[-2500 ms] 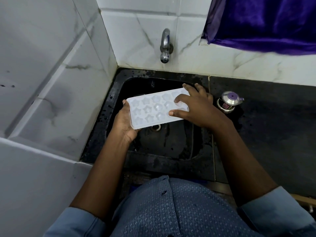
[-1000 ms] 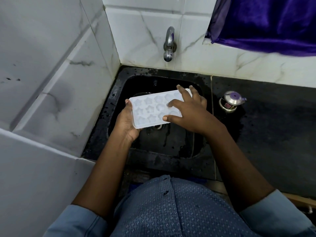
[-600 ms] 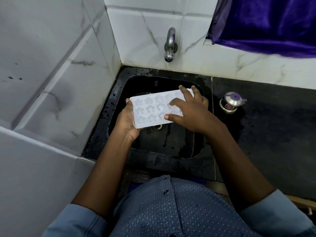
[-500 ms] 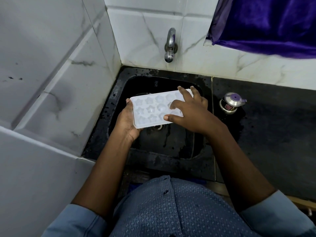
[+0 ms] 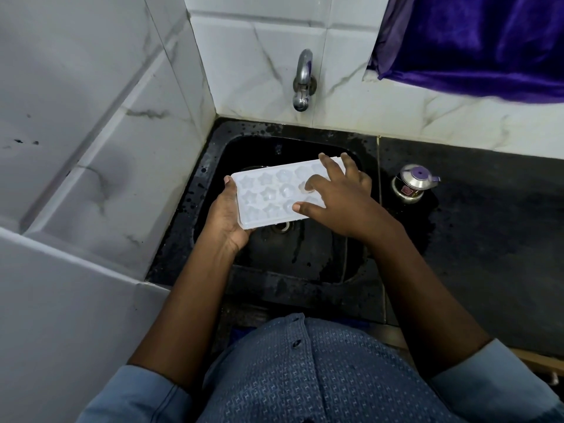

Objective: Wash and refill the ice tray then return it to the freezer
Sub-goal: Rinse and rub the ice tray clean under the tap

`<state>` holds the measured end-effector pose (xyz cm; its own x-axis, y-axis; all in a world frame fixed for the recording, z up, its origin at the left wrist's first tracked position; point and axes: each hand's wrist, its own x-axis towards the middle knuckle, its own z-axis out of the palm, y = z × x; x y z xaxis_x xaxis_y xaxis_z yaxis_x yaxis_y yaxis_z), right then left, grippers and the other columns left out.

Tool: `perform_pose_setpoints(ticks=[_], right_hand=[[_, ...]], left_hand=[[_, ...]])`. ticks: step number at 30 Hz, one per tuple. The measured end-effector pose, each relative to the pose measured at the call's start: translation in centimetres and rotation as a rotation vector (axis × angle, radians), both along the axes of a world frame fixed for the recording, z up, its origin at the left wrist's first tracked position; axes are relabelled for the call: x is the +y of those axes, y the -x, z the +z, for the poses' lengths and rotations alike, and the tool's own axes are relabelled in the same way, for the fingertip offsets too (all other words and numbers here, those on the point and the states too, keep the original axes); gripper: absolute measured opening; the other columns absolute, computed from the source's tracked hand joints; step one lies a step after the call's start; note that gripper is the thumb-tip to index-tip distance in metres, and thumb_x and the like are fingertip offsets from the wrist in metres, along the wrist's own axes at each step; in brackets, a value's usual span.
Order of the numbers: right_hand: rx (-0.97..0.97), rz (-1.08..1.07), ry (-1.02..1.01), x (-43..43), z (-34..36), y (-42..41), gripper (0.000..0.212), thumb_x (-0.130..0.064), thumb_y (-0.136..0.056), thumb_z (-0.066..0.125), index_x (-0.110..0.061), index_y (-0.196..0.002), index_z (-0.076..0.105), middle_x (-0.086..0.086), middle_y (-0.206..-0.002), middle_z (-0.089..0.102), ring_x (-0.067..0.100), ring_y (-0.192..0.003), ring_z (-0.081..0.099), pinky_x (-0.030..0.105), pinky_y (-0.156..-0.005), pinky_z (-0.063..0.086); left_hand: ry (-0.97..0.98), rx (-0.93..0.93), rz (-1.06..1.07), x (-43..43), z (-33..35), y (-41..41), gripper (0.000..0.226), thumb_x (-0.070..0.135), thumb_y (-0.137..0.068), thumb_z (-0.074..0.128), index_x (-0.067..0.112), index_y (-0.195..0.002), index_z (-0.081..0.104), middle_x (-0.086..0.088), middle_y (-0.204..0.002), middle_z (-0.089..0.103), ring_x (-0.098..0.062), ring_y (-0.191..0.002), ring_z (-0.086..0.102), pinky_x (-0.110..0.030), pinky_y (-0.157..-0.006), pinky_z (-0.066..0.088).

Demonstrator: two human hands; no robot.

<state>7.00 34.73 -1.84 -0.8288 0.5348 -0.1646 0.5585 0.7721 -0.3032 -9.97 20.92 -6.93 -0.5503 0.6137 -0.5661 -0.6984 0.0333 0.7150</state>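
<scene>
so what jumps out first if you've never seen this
The white ice tray held over the black sink: the left hand grips its end, the right hand presses fingers into its star moulds. Above, a dry tap; top right, a purple cloth.

Head-worn camera looks steeply down, close over the sink.

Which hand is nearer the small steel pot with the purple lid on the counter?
Right. The right hand lies on the white ice tray over the black sink, just left of the steel pot; the left hand grips the tray's far left end.
</scene>
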Motion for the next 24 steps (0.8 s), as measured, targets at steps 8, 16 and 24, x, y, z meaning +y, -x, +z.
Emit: perform_pose_setpoints(ticks=[8,16,24], right_hand=[[-0.002,-0.011,0.007,0.04,0.26,-0.04,0.052,-0.075,-0.094,0.048,-0.042,-0.133,0.056,0.000,-0.175,0.001,0.032,-0.159,-0.015,0.058,-0.122,0.002],[0.009,-0.013,-0.015,-0.27,0.01,0.01,0.053,-0.075,-0.096,0.046,-0.039,-0.133,0.057,0.001,-0.175,0.001,0.033,-0.159,-0.013,0.059,-0.122,0.002],[0.044,-0.023,0.003,-0.68,-0.03,-0.13,0.056,-0.074,-0.097,0.045,-0.039,-0.140,0.052,0.000,-0.175,0.001,0.031,-0.159,-0.012,0.057,-0.122,0.002]], left_hand=[[-0.016,0.001,-0.008,-0.20,0.17,-0.29,0.073,0.065,-0.109,0.023,0.013,-0.135,0.067,-0.016,-0.126,0.076,-0.036,-0.108,0.077,-0.047,-0.075,0.065],[-0.007,-0.003,0.010,-0.26,0.14,-0.23,0.072,0.064,-0.109,0.024,0.013,-0.133,0.067,-0.016,-0.125,0.076,-0.036,-0.107,0.077,-0.046,-0.075,0.065],[0.003,0.002,0.022,-0.50,0.34,-0.25,0.070,0.063,-0.110,0.024,0.013,-0.131,0.069,-0.014,-0.121,0.078,-0.034,-0.103,0.078,-0.045,-0.074,0.065]])
